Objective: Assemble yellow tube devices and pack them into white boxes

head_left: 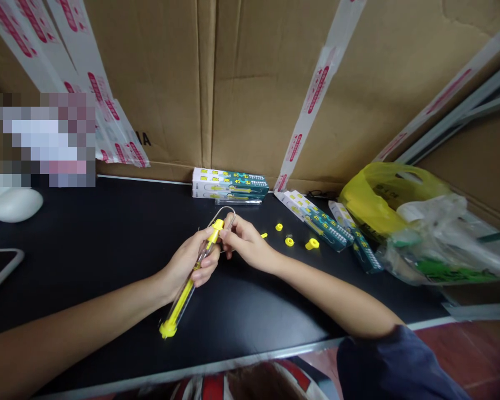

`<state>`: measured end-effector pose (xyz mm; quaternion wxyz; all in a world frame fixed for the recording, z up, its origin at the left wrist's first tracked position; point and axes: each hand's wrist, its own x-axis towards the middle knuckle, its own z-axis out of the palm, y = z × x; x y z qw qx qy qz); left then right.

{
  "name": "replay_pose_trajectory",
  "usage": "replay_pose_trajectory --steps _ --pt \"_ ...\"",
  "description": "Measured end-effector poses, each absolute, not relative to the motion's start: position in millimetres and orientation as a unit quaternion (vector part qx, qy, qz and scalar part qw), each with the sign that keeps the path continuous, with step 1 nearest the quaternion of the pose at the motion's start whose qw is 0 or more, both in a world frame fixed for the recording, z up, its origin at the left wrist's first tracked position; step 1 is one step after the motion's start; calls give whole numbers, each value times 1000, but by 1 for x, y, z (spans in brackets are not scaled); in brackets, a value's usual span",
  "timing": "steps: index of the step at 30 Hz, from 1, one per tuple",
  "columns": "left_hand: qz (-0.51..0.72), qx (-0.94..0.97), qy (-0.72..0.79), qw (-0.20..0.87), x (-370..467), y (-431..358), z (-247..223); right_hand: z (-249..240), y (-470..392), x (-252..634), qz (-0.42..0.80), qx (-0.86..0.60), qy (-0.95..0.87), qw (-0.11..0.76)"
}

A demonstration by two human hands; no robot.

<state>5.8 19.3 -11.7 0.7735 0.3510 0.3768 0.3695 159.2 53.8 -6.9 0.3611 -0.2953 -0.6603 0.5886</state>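
Note:
My left hand (pixel 195 258) is wrapped round a tubular spring scale (pixel 183 300), a clear tube with yellow parts inside and yellow end caps. The tube slants, its lower end towards the front edge of the table and its upper cap (pixel 217 225) near my fingers. A bent metal wire hook (pixel 225 209) arches over that upper cap. With closed fingers, my right hand (pixel 245 241) pinches the hook beside the cap. Part of the wire is hidden behind my fingers.
Small yellow plastic parts (pixel 312 244) lie right of my hands on the black table (pixel 250 316). Printed boxes (pixel 229 183) are stacked at the back, with more boxes (pixel 316 219) to the right. Plastic bags (pixel 370 191) sit far right. Cardboard (pixel 250 100) stands behind.

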Motion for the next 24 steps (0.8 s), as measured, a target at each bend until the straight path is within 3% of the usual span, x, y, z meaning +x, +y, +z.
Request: replay_pose_trajectory --steps 6,14,24 --pt "361 370 366 774 4 21 -14 -5 56 161 609 -283 -651 353" --pt "398 365 371 755 6 17 -13 3 57 170 497 -325 -740 317" --pt "292 331 313 841 0 19 -8 9 55 165 591 -286 -671 344"
